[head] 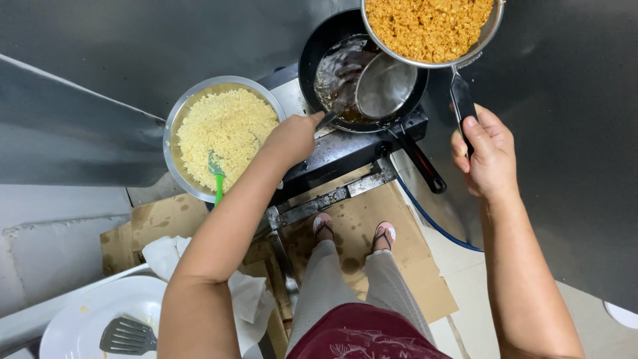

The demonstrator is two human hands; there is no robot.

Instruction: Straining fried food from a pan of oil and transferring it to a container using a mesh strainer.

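Observation:
My left hand (290, 137) grips the handle of a round metal skimmer (385, 85) that rests in the dark oil of a black frying pan (312, 50) on a small gas stove (345, 149). My right hand (488, 153) holds the black handle of a steel strainer (432, 26) heaped with golden-brown fried bits, raised over the pan's right rim. Left of the stove stands a metal bowl (174, 149) of pale raw bits with a green spatula (217, 179) stuck in it.
Cardboard sheets (372, 226) cover the floor under the stove and my sandalled feet (352, 229). A blue gas hose (432, 223) runs off to the right. At lower left a white plate (80, 319) carries a slotted turner (126, 336), beside a white cloth (246, 292).

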